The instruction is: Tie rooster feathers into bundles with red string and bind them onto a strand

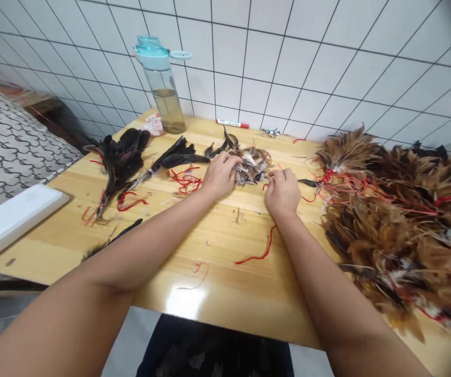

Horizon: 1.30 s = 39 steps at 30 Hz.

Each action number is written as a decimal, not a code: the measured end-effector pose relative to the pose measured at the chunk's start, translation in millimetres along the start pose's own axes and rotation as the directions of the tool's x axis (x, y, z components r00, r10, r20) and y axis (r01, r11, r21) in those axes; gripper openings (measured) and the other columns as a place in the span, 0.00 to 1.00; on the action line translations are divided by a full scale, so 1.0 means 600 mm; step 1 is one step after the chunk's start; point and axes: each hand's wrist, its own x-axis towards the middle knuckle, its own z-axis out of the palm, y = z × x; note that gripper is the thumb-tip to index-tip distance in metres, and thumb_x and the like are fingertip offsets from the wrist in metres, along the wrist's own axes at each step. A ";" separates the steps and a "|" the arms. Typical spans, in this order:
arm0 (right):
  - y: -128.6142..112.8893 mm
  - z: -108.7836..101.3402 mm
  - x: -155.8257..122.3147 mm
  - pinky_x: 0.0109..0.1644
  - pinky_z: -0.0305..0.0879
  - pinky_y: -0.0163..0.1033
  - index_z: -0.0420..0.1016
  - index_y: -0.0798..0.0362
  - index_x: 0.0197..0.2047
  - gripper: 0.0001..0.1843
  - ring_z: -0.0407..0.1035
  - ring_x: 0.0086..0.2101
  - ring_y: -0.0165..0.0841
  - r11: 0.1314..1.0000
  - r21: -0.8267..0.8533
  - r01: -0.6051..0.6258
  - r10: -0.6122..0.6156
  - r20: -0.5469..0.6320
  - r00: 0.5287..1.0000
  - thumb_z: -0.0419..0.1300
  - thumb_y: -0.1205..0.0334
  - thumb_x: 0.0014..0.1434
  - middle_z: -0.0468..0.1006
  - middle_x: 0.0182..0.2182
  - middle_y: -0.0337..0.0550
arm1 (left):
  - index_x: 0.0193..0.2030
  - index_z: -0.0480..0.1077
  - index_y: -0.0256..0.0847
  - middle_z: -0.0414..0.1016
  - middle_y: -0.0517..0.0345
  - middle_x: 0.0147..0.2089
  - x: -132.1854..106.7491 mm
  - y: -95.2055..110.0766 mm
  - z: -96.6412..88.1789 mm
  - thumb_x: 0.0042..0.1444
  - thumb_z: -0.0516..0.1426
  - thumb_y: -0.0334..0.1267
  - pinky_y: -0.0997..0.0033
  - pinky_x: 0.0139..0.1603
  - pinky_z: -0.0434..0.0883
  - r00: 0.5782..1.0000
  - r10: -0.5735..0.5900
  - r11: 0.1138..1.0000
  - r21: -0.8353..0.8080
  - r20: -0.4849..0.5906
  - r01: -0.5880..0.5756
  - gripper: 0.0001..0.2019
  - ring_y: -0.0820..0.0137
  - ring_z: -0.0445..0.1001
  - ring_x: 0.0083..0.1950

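Observation:
My left hand [220, 174] rests on the wooden table [225, 293] with its fingers curled round the left side of a small bundle of brown and white feathers [253, 163]. My right hand [282, 191] lies just right of that bundle, fingers pinched together; a red thread [265, 250] trails from under the hand toward me. Whether the fingers actually grip that thread is hidden.
A big heap of brown feathers tied with red thread [398, 220] fills the table's right side. Black feathers [123, 157] lie at the left, with loose red threads [186, 180]. A water bottle [165, 86], a red marker [232, 124] and the tiled wall stand behind. A white board [13, 220] is at left.

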 end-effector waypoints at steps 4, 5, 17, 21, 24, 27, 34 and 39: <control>-0.001 -0.002 -0.001 0.47 0.62 0.47 0.76 0.54 0.45 0.15 0.63 0.44 0.45 0.999 -0.018 0.046 -0.046 -0.026 0.999 0.49 0.66 0.64 0.73 0.42 0.55 | 0.43 0.74 0.42 0.70 0.50 0.44 0.015 -0.008 0.015 0.56 0.53 0.27 0.59 0.52 0.67 1.000 0.029 1.000 0.011 -0.005 -0.029 0.12 0.60 0.67 0.49; -0.003 -0.003 -0.002 0.47 0.62 0.47 0.75 0.54 0.45 0.14 0.63 0.44 0.45 0.999 -0.007 0.052 -0.052 -0.019 0.998 0.49 0.66 0.64 0.73 0.42 0.55 | 0.41 0.75 0.42 0.70 0.50 0.44 0.015 -0.008 0.015 0.58 0.53 0.29 0.58 0.51 0.67 0.999 0.030 1.000 -0.002 -0.012 -0.030 0.11 0.60 0.67 0.48; -0.028 -0.018 -0.016 0.43 0.63 0.40 0.69 0.52 0.59 0.21 0.68 0.44 0.40 0.975 -0.011 0.220 -0.220 0.024 0.975 0.50 0.56 0.67 0.74 0.45 0.51 | 0.43 0.73 0.41 0.77 0.51 0.42 0.007 0.027 -0.020 0.66 0.48 0.38 0.57 0.50 0.61 0.962 0.261 0.965 0.000 0.078 -0.262 0.12 0.60 0.68 0.47; -0.025 -0.017 -0.014 0.40 0.59 0.39 0.77 0.51 0.49 0.17 0.68 0.40 0.38 0.970 -0.059 0.235 -0.231 0.066 0.971 0.49 0.56 0.68 0.77 0.38 0.49 | 0.42 0.74 0.42 0.78 0.51 0.41 0.006 0.033 -0.022 0.67 0.48 0.39 0.57 0.49 0.60 0.931 0.346 0.938 0.000 0.116 -0.348 0.13 0.59 0.67 0.48; -0.020 -0.012 -0.012 0.36 0.56 0.38 0.77 0.51 0.39 0.15 0.67 0.36 0.37 0.991 0.001 0.134 -0.133 0.082 0.988 0.49 0.60 0.66 0.78 0.35 0.47 | 0.43 0.73 0.41 0.78 0.52 0.43 0.005 0.036 -0.023 0.66 0.50 0.39 0.59 0.50 0.62 0.937 0.334 0.941 -0.090 0.106 -0.326 0.11 0.61 0.68 0.48; -0.010 -0.002 -0.007 0.37 0.57 0.38 0.74 0.52 0.33 0.13 0.67 0.34 0.36 0.977 0.214 -0.016 0.006 0.049 0.999 0.50 0.61 0.63 0.77 0.32 0.45 | 0.47 0.72 0.40 0.76 0.51 0.48 0.006 0.035 -0.024 0.64 0.52 0.36 0.59 0.55 0.63 0.978 0.209 0.970 -0.133 0.008 -0.206 0.10 0.61 0.69 0.51; -0.007 0.014 -0.005 0.30 0.56 0.35 0.72 0.52 0.34 0.17 0.57 0.22 0.27 0.560 0.762 -0.324 0.260 0.210 0.943 0.54 0.47 0.60 0.66 0.21 0.33 | 0.42 0.72 0.40 0.75 0.52 0.45 0.010 0.034 -0.023 0.59 0.55 0.34 0.60 0.56 0.65 0.999 -0.009 0.980 -0.201 -0.050 -0.001 0.06 0.62 0.69 0.50; -0.036 0.004 -0.017 0.30 0.56 0.35 0.70 0.52 0.32 0.17 0.57 0.23 0.27 0.547 0.783 -0.297 0.166 0.247 0.955 0.56 0.46 0.59 0.65 0.22 0.34 | 0.38 0.74 0.39 0.75 0.53 0.41 0.010 0.051 -0.013 0.57 0.58 0.36 0.66 0.48 0.68 0.995 -0.011 0.867 -0.495 0.095 0.057 0.05 0.68 0.71 0.43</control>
